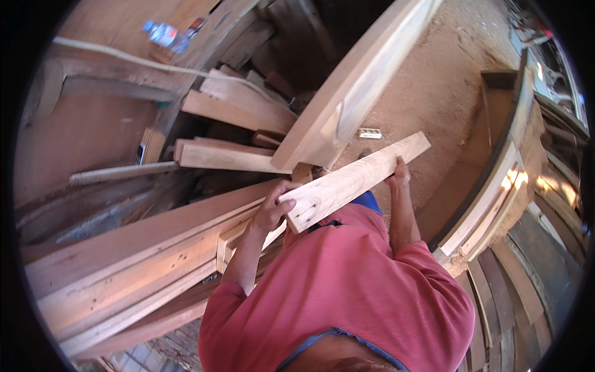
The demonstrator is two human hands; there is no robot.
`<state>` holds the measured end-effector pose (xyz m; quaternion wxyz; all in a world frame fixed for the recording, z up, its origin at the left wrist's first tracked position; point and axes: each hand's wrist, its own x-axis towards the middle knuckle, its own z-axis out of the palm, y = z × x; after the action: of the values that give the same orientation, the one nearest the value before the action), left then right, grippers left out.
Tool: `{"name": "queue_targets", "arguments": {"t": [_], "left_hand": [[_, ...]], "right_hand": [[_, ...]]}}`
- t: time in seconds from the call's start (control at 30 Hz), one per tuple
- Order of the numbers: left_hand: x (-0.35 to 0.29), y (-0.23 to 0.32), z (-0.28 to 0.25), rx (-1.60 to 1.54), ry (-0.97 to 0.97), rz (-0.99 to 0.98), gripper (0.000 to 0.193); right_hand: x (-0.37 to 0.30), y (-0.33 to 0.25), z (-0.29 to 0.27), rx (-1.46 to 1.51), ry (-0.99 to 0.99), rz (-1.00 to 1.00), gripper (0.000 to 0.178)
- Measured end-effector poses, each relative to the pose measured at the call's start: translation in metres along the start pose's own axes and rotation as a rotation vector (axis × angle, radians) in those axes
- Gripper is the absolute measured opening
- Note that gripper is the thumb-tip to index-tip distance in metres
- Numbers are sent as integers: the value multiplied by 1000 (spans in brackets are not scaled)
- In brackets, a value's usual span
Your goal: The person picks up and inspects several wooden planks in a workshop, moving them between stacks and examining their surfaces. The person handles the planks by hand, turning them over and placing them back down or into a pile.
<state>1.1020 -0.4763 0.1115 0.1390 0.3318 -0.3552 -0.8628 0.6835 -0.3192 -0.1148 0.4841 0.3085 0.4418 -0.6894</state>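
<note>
1. Head view looks straight down on a red shirt (pixel 347 291), and I see both bare hands carrying one short pale plank (pixel 353 180) across the front of the body.
2. My left hand (pixel 273 208) wraps the near-left end of the plank, fingers curled shut over its top edge beside the sawn end grain; I judge this grip takes most of the weight.
3. My right hand (pixel 400 172) clasps the plank's far edge towards its right end, fingers closed round it, which seems to steady the length and keep it level.
4. The plank sits clear of everything below it, tilted so the right end points up and away, with one dark knot near the left end.
5. Just beyond it a long wide board (pixel 353 80) leans steeply from the upper right down to the middle, its foot resting among offcuts (pixel 229 155) stacked loosely behind.
6. To the left, long timbers (pixel 136 266) lie side by side in a sloping pile, probably laid flat so they stay put.
7. Sawdust-covered floor (pixel 446 87) spreads on the far right, with a small pale box (pixel 370 132) lying on it.
8. A clear plastic bottle (pixel 164 34) lies at the far left on a brown panel.
9. Curved wooden frames (pixel 489 198) rest on the right side.
</note>
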Motion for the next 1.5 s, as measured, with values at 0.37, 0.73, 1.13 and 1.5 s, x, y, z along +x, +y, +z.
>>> {"name": "queue_targets", "arguments": {"t": [0.37, 0.73, 1.13, 1.5], "left_hand": [[52, -8, 63, 376, -69, 7, 45], [83, -17, 130, 828, -89, 179, 57], [55, -79, 27, 1035, 12, -240, 62], [22, -220, -85, 1026, 199, -514, 82]], "right_hand": [[-39, 21, 47, 20, 63, -41, 62], [-32, 27, 19, -106, 116, -59, 64], [34, 7, -111, -830, 172, 288, 44], [23, 23, -43, -1987, 83, 212, 68]]}}
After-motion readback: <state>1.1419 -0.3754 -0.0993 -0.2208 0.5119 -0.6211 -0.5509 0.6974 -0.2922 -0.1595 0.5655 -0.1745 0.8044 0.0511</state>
